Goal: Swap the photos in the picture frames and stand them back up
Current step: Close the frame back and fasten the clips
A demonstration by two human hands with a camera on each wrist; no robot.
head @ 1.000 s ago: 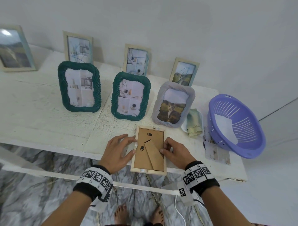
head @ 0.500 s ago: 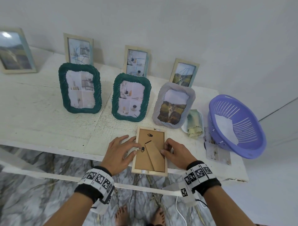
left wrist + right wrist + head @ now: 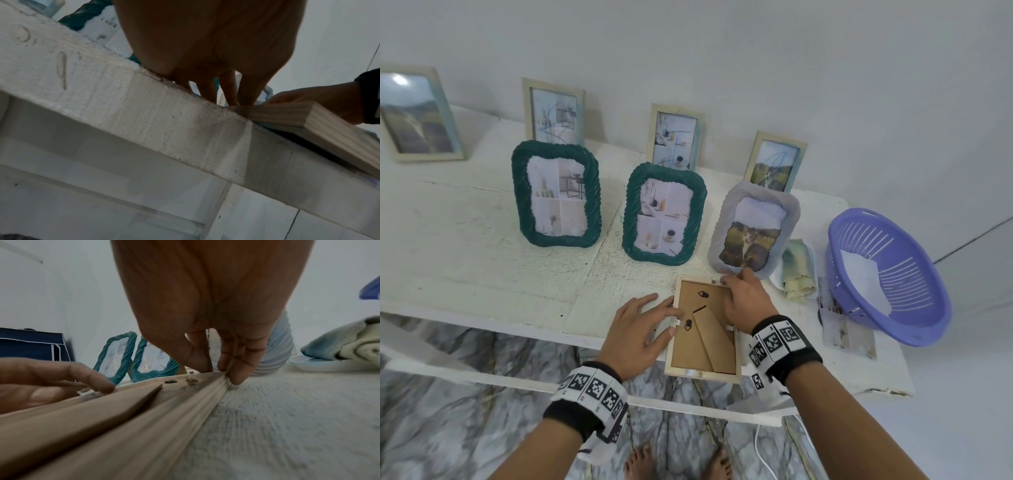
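No brand or writing is readable anywhere. The wooden frame (image 3: pixel 703 329) lies face down at the front edge of the bench (image 3: pixel 465 260), partly overhanging it. The left hand (image 3: pixel 640 337) rests flat, fingers straight, touching the frame's left side. The right hand (image 3: pixel 746 301) seems to pinch the frame's far right corner.

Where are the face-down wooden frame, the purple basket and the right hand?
face-down wooden frame (image 3: pixel 688 346): head view, brown backing board.
purple basket (image 3: pixel 941 308): head view, its outer rim.
right hand (image 3: pixel 748 299): head view, back of hand.
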